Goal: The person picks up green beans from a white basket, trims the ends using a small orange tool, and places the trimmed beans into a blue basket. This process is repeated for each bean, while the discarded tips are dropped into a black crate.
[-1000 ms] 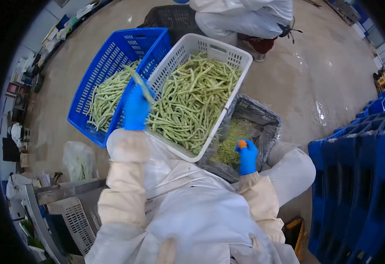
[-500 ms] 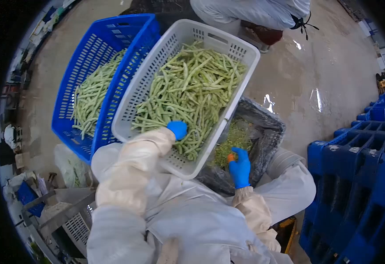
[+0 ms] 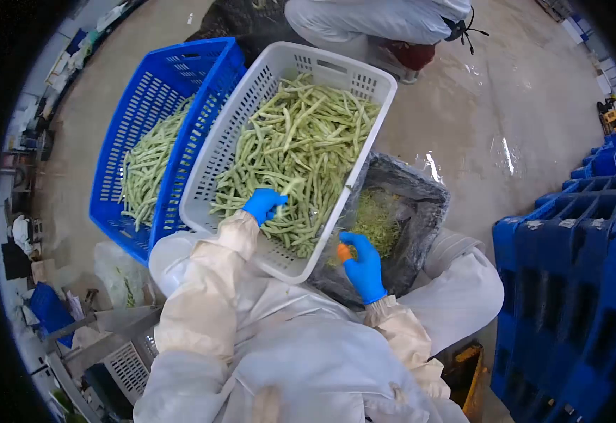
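Observation:
My left hand (image 3: 263,205), in a blue glove, is closed on a green bean (image 3: 292,187) above the near left part of the white crate (image 3: 274,264). Many pale green beans (image 3: 301,141) fill that crate in a loose heap. To its right, my right hand (image 3: 366,271), also gloved in blue, hovers over the near edge of a container lined with dark plastic (image 3: 421,243). Its thumb and forefinger are apart, with no bean between them. An orange piece (image 3: 344,252) covers the thumb tip. Green trimmings (image 3: 377,224) lie inside the lined container.
A blue crate (image 3: 128,134) with more beans stands against the white crate's left side. Another person's leg (image 3: 364,21) is beyond the crates. Stacked blue pallets (image 3: 562,282) rise at the right. Wet floor (image 3: 505,106) shows at the back right.
My left hand has lifted slightly left out of the heap, with a bean now showing in its fingers. My right hand has moved left, towards the white crate. The view has shifted a little.

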`<state>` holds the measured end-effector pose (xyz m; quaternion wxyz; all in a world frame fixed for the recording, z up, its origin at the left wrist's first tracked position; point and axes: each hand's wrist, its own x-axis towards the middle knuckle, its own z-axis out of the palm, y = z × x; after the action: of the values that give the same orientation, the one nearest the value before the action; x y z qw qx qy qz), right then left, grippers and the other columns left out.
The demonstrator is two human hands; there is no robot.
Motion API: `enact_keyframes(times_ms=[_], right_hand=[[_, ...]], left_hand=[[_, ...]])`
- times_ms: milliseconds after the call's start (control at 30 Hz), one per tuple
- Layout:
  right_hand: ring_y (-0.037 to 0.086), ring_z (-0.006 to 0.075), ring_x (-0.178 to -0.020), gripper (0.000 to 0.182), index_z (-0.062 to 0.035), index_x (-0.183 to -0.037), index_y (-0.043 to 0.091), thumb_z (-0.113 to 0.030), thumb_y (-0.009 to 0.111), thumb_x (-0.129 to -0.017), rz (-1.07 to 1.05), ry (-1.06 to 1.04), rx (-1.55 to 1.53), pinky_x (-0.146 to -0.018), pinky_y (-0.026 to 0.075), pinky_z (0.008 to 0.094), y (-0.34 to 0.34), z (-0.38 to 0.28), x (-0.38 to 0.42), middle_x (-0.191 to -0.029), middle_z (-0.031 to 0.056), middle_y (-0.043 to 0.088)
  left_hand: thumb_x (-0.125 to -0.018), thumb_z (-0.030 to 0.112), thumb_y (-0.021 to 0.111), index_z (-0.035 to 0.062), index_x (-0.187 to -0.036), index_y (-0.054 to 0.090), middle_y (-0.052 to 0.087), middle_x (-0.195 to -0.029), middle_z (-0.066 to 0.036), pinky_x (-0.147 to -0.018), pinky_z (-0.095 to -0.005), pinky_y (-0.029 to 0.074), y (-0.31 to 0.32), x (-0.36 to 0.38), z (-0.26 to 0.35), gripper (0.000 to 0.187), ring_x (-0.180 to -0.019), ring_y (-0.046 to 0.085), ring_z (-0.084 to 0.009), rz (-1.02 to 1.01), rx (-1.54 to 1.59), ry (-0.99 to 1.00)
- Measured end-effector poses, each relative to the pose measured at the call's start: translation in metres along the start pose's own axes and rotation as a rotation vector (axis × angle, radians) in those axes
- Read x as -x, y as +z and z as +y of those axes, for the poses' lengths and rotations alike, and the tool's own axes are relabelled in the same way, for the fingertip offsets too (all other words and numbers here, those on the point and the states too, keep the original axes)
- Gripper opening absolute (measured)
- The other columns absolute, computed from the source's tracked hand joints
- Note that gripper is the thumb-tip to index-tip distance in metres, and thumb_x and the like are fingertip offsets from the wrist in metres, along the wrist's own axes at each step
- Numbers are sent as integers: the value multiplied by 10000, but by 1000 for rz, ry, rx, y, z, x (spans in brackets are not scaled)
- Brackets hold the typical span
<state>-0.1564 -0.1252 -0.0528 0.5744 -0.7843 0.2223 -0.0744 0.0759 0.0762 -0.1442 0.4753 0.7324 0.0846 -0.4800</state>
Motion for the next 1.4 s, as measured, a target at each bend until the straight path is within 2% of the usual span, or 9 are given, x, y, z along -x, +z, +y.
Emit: enact_keyframes(times_ms=[100, 133, 200, 367, 1000, 1100, 1167, 1300, 1400], right_hand=[[586, 226, -940, 256, -12, -1041, 568, -109, 606, -808, -61, -115, -44, -823, 446, 321, 3, -17, 7, -1011, 130, 606], [571, 274, -912, 289, -19, -1067, 554, -114, 603, -799, -48, -201, -14, -796, 444, 351, 4, -21, 9, -993, 141, 587], [556, 321, -883, 323, -27, -1094, 541, -119, 600, -790, -26, -294, 20, -769, 443, 380, 1, -28, 11, -976, 152, 568], [520, 334, -807, 344, -29, -1096, 521, -43, 570, -755, 3, -591, 234, -726, 400, 409, -10, -28, 21, -873, 159, 542], [535, 331, -780, 279, -38, -981, 550, -8, 563, -704, 26, -652, 463, -685, 412, 421, -20, -22, 30, -801, 134, 556], [556, 279, -735, 219, -31, -964, 558, -31, 563, -746, 24, -731, 419, -660, 432, 380, -18, -20, 32, -784, 126, 565], [556, 199, -670, 139, -30, -930, 571, -57, 543, -797, 119, -396, -42, -645, 442, 316, -18, -13, 29, -739, 89, 574], [532, 105, -660, 84, -19, -857, 586, -73, 545, -809, 706, -24, -902, -600, 433, 257, -71, 35, -2, -732, 25, 575], [534, 107, -664, 90, -5, -827, 592, -84, 550, -813, 772, 163, -795, -610, 437, 252, -91, 59, -5, -730, 40, 579]], left_hand=[[-814, 200, 630, 62, -725, 567, 523, -606, -9, -431, -204, 382, 39, 85, 49, 176, -470, 471, -84, 0, 283, 131], [-814, 200, 630, 62, -725, 567, 523, -606, -9, -431, -204, 382, 50, 96, 50, 176, -470, 471, -84, 4, 278, 142], [-836, 203, 599, 58, -858, 582, 578, -717, -20, -496, -214, 425, 72, 115, 48, 148, -562, 519, -85, -131, 355, 196], [-807, 198, 630, 52, -774, 568, 592, -691, -42, -498, -214, 442, 119, 149, 49, 162, -537, 540, -93, -54, 305, 286], [-802, 182, 640, 33, -782, 560, 577, -656, -34, -443, -215, 425, 138, 168, 45, 170, -501, 528, -88, 35, 279, 431], [-802, 173, 629, 32, -787, 572, 566, -642, -30, -427, -208, 387, 136, 178, 49, 152, -482, 504, -82, 1, 212, 452], [-814, 198, 601, 36, -814, 577, 549, -657, -21, -447, -206, 378, 125, 188, 53, 164, -506, 490, -75, -162, 21, 427], [-835, 201, 580, 27, -827, 593, 559, -650, -12, -439, -212, 366, 100, 201, 47, 175, -496, 478, -75, -131, 62, 418], [-847, 210, 571, 31, -869, 588, 570, -693, -9, -457, -206, 376, 81, 202, 40, 181, -537, 496, -71, -145, 288, 399]])
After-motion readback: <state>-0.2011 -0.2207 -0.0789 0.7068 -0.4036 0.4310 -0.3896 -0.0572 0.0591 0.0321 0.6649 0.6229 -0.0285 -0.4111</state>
